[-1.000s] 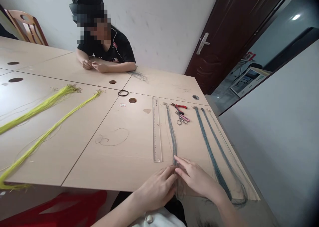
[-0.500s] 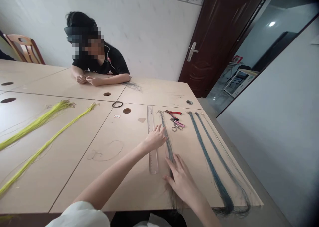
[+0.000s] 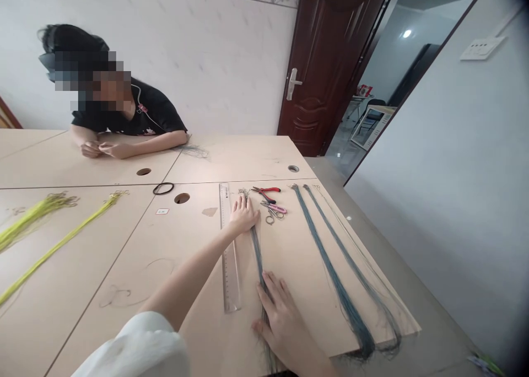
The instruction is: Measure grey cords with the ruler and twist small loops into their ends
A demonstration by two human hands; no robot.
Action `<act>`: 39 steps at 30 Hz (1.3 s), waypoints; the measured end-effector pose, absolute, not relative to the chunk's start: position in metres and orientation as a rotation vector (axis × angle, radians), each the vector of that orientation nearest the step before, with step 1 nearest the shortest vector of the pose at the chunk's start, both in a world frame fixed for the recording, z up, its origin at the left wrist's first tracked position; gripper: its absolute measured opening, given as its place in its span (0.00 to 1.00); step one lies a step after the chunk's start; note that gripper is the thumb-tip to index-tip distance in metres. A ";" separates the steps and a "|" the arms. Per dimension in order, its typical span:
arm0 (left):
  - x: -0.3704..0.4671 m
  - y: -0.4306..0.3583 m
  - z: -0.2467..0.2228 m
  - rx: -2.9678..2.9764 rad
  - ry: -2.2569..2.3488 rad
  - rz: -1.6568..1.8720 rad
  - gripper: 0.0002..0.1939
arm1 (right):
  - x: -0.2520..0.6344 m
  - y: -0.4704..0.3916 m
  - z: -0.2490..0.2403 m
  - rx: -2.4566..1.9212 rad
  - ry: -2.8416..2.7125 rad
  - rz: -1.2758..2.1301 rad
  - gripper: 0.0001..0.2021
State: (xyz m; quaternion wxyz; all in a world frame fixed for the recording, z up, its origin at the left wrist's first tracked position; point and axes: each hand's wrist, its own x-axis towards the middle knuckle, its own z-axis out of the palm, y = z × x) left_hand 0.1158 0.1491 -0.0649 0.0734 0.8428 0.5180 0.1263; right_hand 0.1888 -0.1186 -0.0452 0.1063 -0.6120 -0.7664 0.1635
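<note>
A bundle of thin blue-grey line (image 3: 257, 250), with small metal ends that look like hooks at its far tip, runs lengthwise over the table toward me. Across the bundle near its far end lies my left hand (image 3: 244, 214), palm down and fingers stretched forward. Lower down, my right hand (image 3: 285, 319) rests flat on the same strands, fingers apart; the near end passes beyond the table edge. To the left of the bundle lies a clear ruler (image 3: 231, 278). Red-handled pliers (image 3: 268, 192) and small scissors (image 3: 273, 214) with a pink-handled tool (image 3: 279, 207) lie right of my left hand.
More blue-grey bundles (image 3: 326, 256) lie at the right, overhanging the table's near edge. Yellow bundles (image 3: 70, 236) are at the left. A black ring (image 3: 163, 188) lies near a table hole (image 3: 182, 198). Across the table (image 3: 231, 156) sits another person (image 3: 157, 109), forearms on it.
My left hand has slid farther up the bundle toward its metal ends. My right hand stays on the lower strands. The view has shifted to the right.
</note>
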 end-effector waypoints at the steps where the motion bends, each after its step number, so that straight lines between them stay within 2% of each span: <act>1: 0.115 0.151 -0.066 2.533 1.544 0.386 0.25 | 0.190 -0.120 -0.046 -1.781 -2.263 0.462 0.30; 12: 0.114 0.161 -0.066 2.464 1.528 0.579 0.24 | 0.205 -0.146 -0.049 -1.512 -2.283 0.306 0.20; 24: 0.123 0.197 -0.072 2.488 1.491 0.523 0.22 | 0.211 -0.161 -0.036 -1.389 -2.225 0.327 0.13; 27: 0.123 0.197 -0.074 2.507 1.483 0.502 0.23 | 0.214 -0.141 -0.023 -1.475 -2.170 0.368 0.16; 34: 0.122 0.196 -0.073 2.575 1.455 0.471 0.23 | 0.200 -0.042 -0.029 -1.775 -2.097 0.424 0.39; 39: 0.121 0.199 -0.075 2.584 1.461 0.494 0.22 | 0.184 -0.047 -0.042 -1.685 -2.220 0.460 0.40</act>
